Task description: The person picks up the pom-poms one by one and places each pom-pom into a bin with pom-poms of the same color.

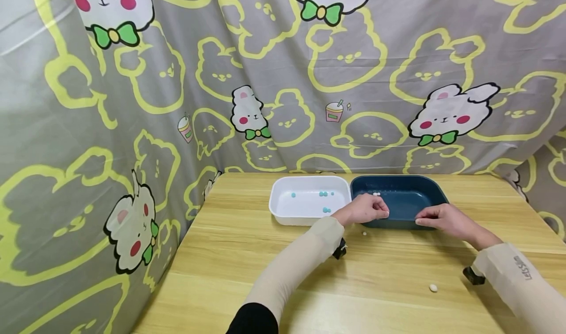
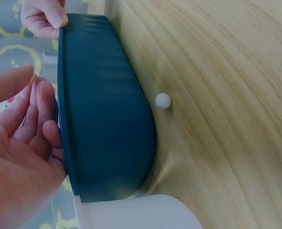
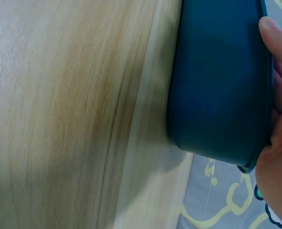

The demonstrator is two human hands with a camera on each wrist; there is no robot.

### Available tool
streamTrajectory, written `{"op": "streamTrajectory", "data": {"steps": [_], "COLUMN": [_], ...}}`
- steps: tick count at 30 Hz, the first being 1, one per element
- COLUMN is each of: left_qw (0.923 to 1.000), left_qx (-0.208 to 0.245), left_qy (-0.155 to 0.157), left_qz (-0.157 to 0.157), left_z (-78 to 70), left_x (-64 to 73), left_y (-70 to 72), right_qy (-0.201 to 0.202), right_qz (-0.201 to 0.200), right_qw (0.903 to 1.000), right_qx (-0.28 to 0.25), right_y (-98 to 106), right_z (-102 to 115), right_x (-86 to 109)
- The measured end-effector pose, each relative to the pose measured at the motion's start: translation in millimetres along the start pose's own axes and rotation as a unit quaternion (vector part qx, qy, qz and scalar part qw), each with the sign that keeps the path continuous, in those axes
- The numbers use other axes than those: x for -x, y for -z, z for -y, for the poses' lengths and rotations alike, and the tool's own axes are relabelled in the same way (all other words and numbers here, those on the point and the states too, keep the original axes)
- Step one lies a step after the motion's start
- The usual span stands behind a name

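Observation:
The dark blue tray (image 1: 407, 222) stands on the table against the right side of a white tray (image 1: 283, 220). At its front right rim my right hand (image 1: 451, 221) pinches the edge, thumb outside and fingers inside, as the right wrist view shows. My left hand (image 1: 364, 209) hangs at the front left rim of the blue tray, fingers loosely curled and thumb close to the index finger. No object shows in its palm in the left wrist view. Small white balls (image 1: 376, 194) lie in the blue tray, partly hidden behind the left hand. Several blue-green balls (image 1: 323, 194) are in the white one.
A small white ball (image 2: 163, 100) lies on the table just in front of the blue tray. Another white piece (image 1: 433, 288) rests nearer the front, at the right. A patterned curtain (image 1: 283, 78) hangs behind the wooden table (image 1: 221, 255) and along its left side.

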State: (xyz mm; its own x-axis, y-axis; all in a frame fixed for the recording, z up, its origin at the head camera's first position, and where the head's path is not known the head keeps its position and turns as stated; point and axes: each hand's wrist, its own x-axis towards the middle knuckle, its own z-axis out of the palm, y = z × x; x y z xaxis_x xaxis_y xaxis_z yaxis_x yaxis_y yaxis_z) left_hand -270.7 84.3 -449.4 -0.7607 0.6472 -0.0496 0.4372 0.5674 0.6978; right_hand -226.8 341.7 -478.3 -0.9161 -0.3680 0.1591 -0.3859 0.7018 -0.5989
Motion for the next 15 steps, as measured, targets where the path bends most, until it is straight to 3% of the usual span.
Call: {"op": "streamTrajectory", "data": {"steps": [7,15], "left_qw": [0.9998,0.9996], "left_qx": [0.020,0.026], "left_qy": [0.005,-0.009], "left_qz": [-0.005,-0.011], "left_z": [0.7,4.9], "left_x": [1.6,-4.0], "left_y": [2.0,4.8], "right_qy": [0.017,0.005], "right_qz": [-0.008,-0.006], "right_qw": [0.9998,1.0000], "right_qx": [0.005,0.003], "right_y": [0.4,0.6], "right_z": [-3.1,-2.0], "right_x": [-0.6,-1.1]}}
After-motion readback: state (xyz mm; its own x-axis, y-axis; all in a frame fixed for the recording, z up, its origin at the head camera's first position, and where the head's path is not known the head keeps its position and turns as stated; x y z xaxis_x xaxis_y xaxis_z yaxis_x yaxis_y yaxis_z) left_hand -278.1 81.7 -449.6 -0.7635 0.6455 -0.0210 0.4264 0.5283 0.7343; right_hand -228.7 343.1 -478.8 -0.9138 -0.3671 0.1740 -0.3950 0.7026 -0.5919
